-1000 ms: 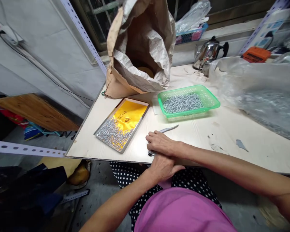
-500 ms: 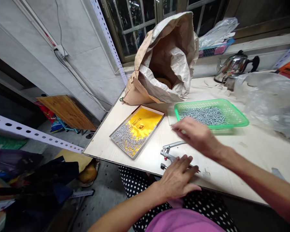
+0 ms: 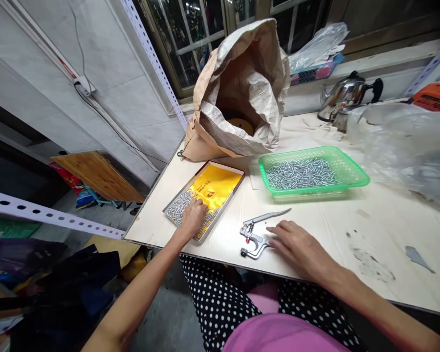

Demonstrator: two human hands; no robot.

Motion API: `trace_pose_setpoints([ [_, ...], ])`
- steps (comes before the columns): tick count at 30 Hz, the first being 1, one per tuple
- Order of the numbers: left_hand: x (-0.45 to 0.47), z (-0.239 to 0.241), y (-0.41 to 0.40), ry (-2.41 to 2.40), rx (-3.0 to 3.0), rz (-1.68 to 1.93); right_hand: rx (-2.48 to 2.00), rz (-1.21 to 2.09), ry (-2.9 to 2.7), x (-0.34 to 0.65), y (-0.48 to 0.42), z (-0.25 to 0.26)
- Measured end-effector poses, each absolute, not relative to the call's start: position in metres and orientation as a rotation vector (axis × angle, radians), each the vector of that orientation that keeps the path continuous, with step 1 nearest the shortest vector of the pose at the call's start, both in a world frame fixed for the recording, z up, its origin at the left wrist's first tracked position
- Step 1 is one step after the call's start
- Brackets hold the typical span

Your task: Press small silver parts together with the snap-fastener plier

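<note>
My left hand (image 3: 195, 215) is down in a shallow box (image 3: 225, 203), its fingers bent into a pile of small silver metal pins (image 3: 179, 208). Its fingertips are partly hidden, so what they pinch cannot be made out. A printed yellow sheet (image 3: 216, 183) lines the box. On the table, hand pliers (image 3: 254, 240) with a spring and a red part lie with their jaws toward the left. Beside them, my right hand (image 3: 297, 242) is open, fingers stretched over the end of the lower handle. Whether it touches the handle is unclear.
Behind the pliers stands a green plastic basket (image 3: 315, 191) holding many more metal pins. A large open paper sack (image 3: 205, 137) leans at the back. Clear plastic bags (image 3: 407, 142), a metal kettle (image 3: 346, 95) and a flat grey scrap (image 3: 418, 258) are to the right.
My left hand has moved left from the pliers into the box of pins. My right hand has come down from near the basket to beside the pliers. The view has shifted slightly.
</note>
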State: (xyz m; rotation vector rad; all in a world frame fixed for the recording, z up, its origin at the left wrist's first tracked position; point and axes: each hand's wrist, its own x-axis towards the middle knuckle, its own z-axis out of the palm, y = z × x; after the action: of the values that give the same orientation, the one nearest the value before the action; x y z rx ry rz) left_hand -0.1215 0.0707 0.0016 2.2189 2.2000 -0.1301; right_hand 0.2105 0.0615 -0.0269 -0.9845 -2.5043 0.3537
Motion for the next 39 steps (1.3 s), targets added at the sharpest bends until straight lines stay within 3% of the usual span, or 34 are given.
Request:
trace_pose_setpoints([
  [10, -0.11, 0.01, 0.08, 2.06, 2.386, -0.312, -1.152, 0.248, -2.497, 0.205, 0.038, -0.056],
  [15, -0.082, 0.022, 0.063, 2.045, 2.083, 0.346, -1.198, 0.203, -2.482, 0.203, 0.038, -0.061],
  [18, -0.056, 0.019, 0.043, 1.833, 1.655, 0.542, -1.205, 0.196, -2.457, 0.203, 0.037, -0.066],
  [25, -0.022, 0.0, 0.023, 1.645, 1.06, 0.504, -1.23, 0.229, -2.429, 0.203, 0.037, -0.062],
  [39, -0.013, -0.007, 0.034, 1.653, 1.057, 0.326, -1.259, 0.252, -2.456, 0.205, 0.037, -0.053],
])
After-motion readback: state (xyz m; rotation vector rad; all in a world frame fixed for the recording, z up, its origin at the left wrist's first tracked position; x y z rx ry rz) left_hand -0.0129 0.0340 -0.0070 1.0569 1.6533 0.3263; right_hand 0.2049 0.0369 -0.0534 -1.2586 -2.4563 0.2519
